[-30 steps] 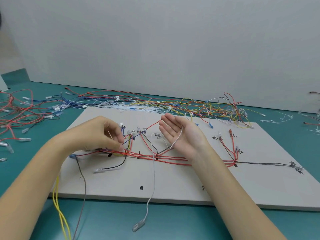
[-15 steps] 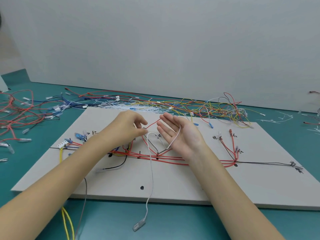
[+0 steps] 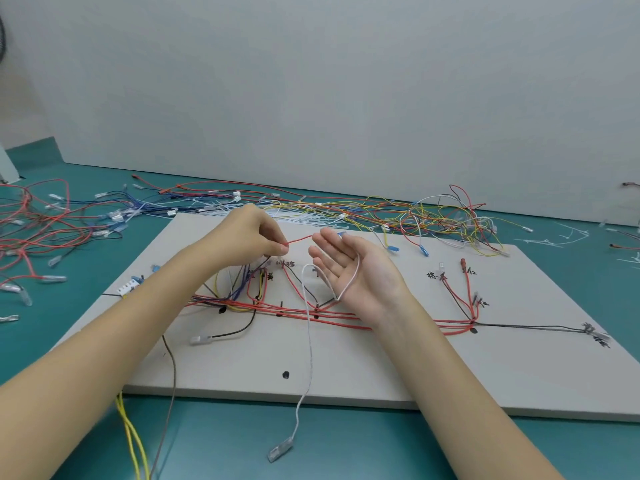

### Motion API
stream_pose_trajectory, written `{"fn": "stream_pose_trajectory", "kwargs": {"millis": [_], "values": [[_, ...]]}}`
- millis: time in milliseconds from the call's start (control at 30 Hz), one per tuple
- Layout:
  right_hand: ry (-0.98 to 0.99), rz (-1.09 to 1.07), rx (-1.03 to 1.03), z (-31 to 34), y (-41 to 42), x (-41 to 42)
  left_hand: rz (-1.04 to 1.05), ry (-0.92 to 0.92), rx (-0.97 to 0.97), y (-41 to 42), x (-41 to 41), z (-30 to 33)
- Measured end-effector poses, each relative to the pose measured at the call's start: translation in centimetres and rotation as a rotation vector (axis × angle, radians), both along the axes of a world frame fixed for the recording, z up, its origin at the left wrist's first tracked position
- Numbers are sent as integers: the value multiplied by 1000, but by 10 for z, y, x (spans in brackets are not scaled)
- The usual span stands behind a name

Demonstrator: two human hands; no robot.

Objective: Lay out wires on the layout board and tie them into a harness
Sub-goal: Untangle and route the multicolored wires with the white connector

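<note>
Teal bench (image 3: 346, 441), layout board (image 3: 381, 368): left hand (image 3: 249, 237) pinches red wire (image 3: 300, 239) running toward 3 o'clock to right hand (image 3: 356, 271), palm-up, fingers relaxed, white wire (image 3: 354, 278) draped across.

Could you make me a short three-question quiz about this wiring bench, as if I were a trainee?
1. True or false: the left hand pinches a red wire.
2. Which wire lies across the open palm of the right hand? A) yellow B) white C) blue
3. Fill in: the clear terminal at the white wire's near end lies off the layout board, on the ____ table.

Key: 1 true; 2 B; 3 green (teal).
</note>
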State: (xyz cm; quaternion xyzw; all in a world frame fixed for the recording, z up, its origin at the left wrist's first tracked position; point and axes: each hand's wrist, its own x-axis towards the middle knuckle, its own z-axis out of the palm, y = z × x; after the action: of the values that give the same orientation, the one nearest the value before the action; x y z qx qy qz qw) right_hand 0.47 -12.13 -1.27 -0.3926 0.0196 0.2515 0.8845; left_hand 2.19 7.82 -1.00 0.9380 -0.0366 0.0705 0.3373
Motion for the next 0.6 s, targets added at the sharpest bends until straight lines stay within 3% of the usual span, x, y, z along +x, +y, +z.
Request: {"fn": "stream_pose_trajectory", "kwargs": {"millis": [600], "values": [[-219, 200, -195, 1, 7, -20, 0, 2, -130, 41, 4, -19]]}}
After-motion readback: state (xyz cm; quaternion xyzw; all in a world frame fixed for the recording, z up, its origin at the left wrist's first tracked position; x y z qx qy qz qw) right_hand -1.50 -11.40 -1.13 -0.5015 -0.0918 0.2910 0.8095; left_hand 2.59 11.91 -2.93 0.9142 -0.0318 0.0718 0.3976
